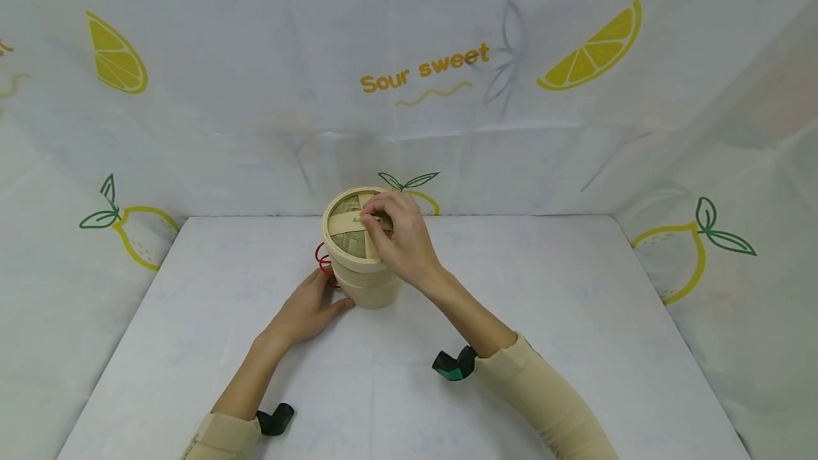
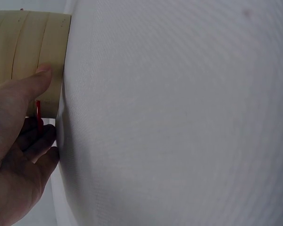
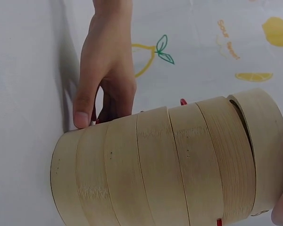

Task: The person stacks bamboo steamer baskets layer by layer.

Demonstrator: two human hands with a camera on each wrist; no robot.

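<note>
A stack of round bamboo steamers (image 1: 369, 294) stands upright at the back middle of the white table. On top is its woven lid (image 1: 345, 224) with crossed bamboo strips. My right hand (image 1: 409, 240) pinches the lid at the crossing of the strips. In the right wrist view a dark gap shows under one side of the lid (image 3: 266, 155), which sits slightly tilted. Low on the stack's left side, my left hand (image 1: 309, 312) holds the bottom steamer, thumb against its wall, fingers partly hidden behind. A red cord (image 2: 38, 113) hangs between thumb and fingers.
Red cord loops (image 1: 322, 255) stick out from the stack's left side. Close behind the stack hangs a white cloth backdrop (image 1: 268, 126) with lemon prints. Each wrist carries a black device (image 1: 276, 419). The white tabletop (image 1: 530, 282) extends to both sides.
</note>
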